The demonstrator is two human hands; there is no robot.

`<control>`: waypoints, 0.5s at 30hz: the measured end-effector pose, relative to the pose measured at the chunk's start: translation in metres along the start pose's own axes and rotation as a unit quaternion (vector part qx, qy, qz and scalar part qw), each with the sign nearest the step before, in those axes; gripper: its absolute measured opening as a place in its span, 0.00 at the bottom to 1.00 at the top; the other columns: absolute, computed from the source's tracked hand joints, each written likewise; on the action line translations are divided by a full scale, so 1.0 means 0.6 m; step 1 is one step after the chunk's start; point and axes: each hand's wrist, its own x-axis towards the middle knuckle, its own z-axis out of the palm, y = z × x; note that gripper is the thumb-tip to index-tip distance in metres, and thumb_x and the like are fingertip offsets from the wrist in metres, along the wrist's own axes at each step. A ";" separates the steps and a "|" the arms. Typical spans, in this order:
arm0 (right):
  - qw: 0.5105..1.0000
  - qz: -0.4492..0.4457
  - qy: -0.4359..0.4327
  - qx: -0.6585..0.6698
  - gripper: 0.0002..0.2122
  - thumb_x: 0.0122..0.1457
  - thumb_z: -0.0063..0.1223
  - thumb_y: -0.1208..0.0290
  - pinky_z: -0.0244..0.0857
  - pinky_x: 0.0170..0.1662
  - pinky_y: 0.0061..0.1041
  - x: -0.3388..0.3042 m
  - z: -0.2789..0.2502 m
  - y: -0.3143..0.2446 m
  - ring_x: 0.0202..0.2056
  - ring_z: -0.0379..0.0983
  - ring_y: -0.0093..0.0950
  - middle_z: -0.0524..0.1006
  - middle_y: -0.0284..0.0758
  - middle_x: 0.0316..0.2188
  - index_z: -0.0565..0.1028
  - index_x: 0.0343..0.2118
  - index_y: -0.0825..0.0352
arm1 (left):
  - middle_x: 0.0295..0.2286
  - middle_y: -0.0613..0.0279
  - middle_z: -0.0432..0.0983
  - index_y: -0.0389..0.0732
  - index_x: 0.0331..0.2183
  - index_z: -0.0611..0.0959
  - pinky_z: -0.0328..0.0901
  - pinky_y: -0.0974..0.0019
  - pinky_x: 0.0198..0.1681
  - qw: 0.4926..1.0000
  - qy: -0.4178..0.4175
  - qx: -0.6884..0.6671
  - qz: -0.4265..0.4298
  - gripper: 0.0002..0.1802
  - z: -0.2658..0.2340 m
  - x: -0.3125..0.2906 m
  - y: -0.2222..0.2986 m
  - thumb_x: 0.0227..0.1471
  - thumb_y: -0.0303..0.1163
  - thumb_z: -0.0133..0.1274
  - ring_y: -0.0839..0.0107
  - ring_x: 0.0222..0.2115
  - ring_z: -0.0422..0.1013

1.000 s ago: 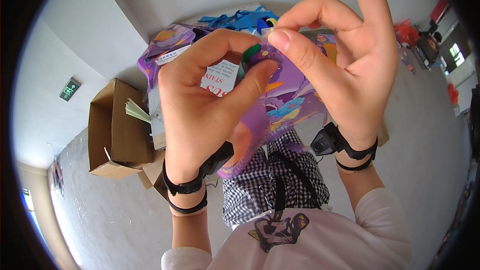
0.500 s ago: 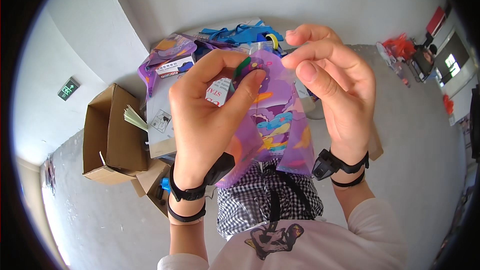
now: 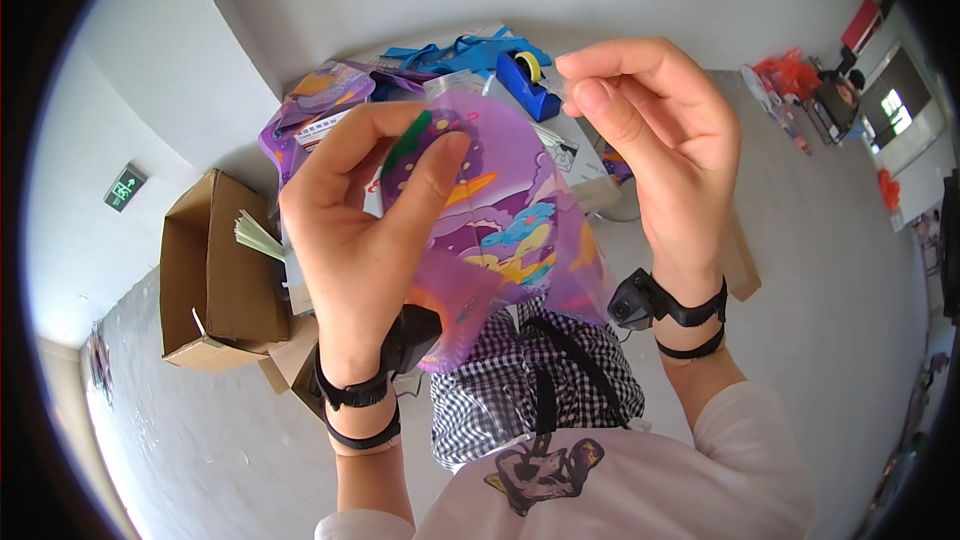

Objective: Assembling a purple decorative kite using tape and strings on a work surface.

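My left hand (image 3: 375, 230) grips a purple plastic bag with a colourful cartoon print (image 3: 500, 230), thumb pressed on its upper front. The bag hangs down in front of my checked skirt. My right hand (image 3: 655, 135) is raised just right of the bag's top, thumb and forefinger pinched together at a thin clear edge; whether that edge belongs to the bag I cannot tell. Both wrists wear black straps, each with a small black device.
Behind the hands is a table (image 3: 590, 195) with a blue tape dispenser (image 3: 525, 80), blue strips (image 3: 450, 50) and more purple printed bags (image 3: 320, 105). An open cardboard box (image 3: 215, 270) stands on the floor at left. Red items (image 3: 790, 75) lie far right.
Both hands have lowered and spread apart. The right hand has pulled away to the right from the bag's top, and more of the bag's printed front shows.
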 end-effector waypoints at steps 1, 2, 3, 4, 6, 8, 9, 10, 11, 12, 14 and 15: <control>1.000 0.006 0.004 -0.005 0.06 0.60 0.53 0.81 0.66 0.42 0.17 -0.001 0.000 0.002 0.37 0.74 0.21 0.78 0.35 0.36 0.76 0.39 0.74 | 0.28 0.66 0.78 0.31 0.33 0.81 0.67 0.76 0.39 1.000 0.011 0.024 -0.006 0.08 0.000 -0.001 -0.001 0.47 0.19 0.60 0.81 0.31 0.72; 0.999 -0.024 -0.004 -0.035 0.06 0.59 0.53 0.81 0.66 0.42 0.17 -0.001 0.001 0.004 0.36 0.73 0.21 0.78 0.35 0.36 0.76 0.39 0.74 | 0.28 0.66 0.78 0.31 0.32 0.80 0.66 0.77 0.38 1.000 0.009 0.010 -0.016 0.08 0.001 -0.002 -0.002 0.47 0.19 0.61 0.82 0.31 0.72; 0.996 -0.053 -0.010 -0.064 0.07 0.59 0.54 0.81 0.66 0.41 0.18 -0.001 0.003 0.005 0.34 0.73 0.21 0.78 0.35 0.36 0.76 0.40 0.74 | 0.28 0.66 0.78 0.31 0.32 0.80 0.66 0.77 0.38 1.000 0.008 0.004 -0.012 0.08 0.003 -0.003 -0.002 0.47 0.19 0.61 0.82 0.31 0.72; 0.997 -0.052 -0.014 -0.063 0.07 0.59 0.54 0.81 0.66 0.41 0.18 -0.002 0.005 0.003 0.34 0.73 0.21 0.78 0.35 0.36 0.76 0.40 0.74 | 0.28 0.67 0.78 0.31 0.32 0.80 0.66 0.78 0.38 1.000 -0.002 0.011 -0.006 0.07 0.006 -0.002 -0.004 0.47 0.20 0.61 0.82 0.31 0.71; 0.981 -0.117 -0.050 -0.145 0.09 0.58 0.54 0.83 0.65 0.39 0.18 -0.001 0.007 -0.004 0.32 0.72 0.21 0.78 0.36 0.35 0.76 0.41 0.74 | 0.27 0.68 0.77 0.31 0.32 0.80 0.66 0.79 0.36 1.000 -0.025 0.014 0.004 0.07 0.009 0.000 -0.004 0.47 0.20 0.61 0.84 0.30 0.69; 0.972 -0.140 -0.063 -0.177 0.10 0.57 0.54 0.83 0.65 0.38 0.18 0.003 0.004 -0.015 0.33 0.71 0.21 0.77 0.36 0.35 0.76 0.42 0.75 | 0.27 0.68 0.77 0.31 0.32 0.80 0.66 0.78 0.35 0.999 -0.028 0.019 0.007 0.07 0.014 0.002 -0.005 0.47 0.20 0.61 0.84 0.30 0.69; 0.965 -0.156 -0.073 -0.198 0.10 0.56 0.55 0.84 0.65 0.38 0.18 0.004 0.004 -0.020 0.33 0.71 0.21 0.77 0.36 0.34 0.76 0.42 0.75 | 0.27 0.68 0.77 0.31 0.32 0.80 0.66 0.78 0.35 0.999 -0.032 0.019 0.014 0.08 0.016 0.003 -0.005 0.47 0.20 0.61 0.84 0.30 0.70; 0.957 -0.172 -0.082 -0.218 0.11 0.56 0.55 0.84 0.64 0.38 0.18 0.006 0.003 -0.026 0.33 0.71 0.21 0.77 0.36 0.34 0.76 0.43 0.75 | 0.27 0.68 0.77 0.31 0.32 0.80 0.66 0.78 0.35 0.999 -0.032 0.019 0.013 0.08 0.017 0.004 -0.004 0.47 0.20 0.61 0.84 0.30 0.70; 0.950 -0.186 -0.086 -0.235 0.11 0.56 0.55 0.84 0.64 0.38 0.18 0.008 0.003 -0.029 0.33 0.71 0.21 0.77 0.36 0.34 0.76 0.42 0.75 | 0.27 0.67 0.77 0.31 0.32 0.80 0.67 0.78 0.34 0.999 -0.033 0.019 0.013 0.08 0.018 0.004 -0.003 0.47 0.20 0.61 0.83 0.30 0.70; 0.959 -0.159 -0.089 -0.215 0.11 0.56 0.55 0.84 0.64 0.38 0.18 0.011 0.003 -0.032 0.33 0.71 0.21 0.77 0.36 0.34 0.76 0.42 0.75 | 0.27 0.67 0.77 0.31 0.32 0.80 0.67 0.77 0.34 0.999 -0.034 0.018 0.007 0.08 0.019 0.003 -0.003 0.46 0.20 0.61 0.83 0.29 0.70; 0.947 -0.186 -0.072 -0.253 0.11 0.56 0.55 0.84 0.64 0.38 0.18 0.015 0.006 -0.037 0.33 0.71 0.21 0.77 0.36 0.34 0.76 0.42 0.75 | 0.27 0.67 0.77 0.31 0.32 0.80 0.67 0.77 0.34 0.999 -0.036 0.020 0.011 0.08 0.019 0.001 -0.001 0.46 0.20 0.61 0.83 0.29 0.70; 0.947 -0.185 -0.069 -0.254 0.11 0.56 0.55 0.84 0.64 0.38 0.18 0.016 0.008 -0.038 0.33 0.71 0.21 0.77 0.36 0.33 0.76 0.42 0.75 | 0.27 0.67 0.77 0.31 0.32 0.80 0.67 0.77 0.34 0.999 -0.038 0.018 0.012 0.08 0.020 0.001 -0.001 0.46 0.21 0.61 0.83 0.29 0.70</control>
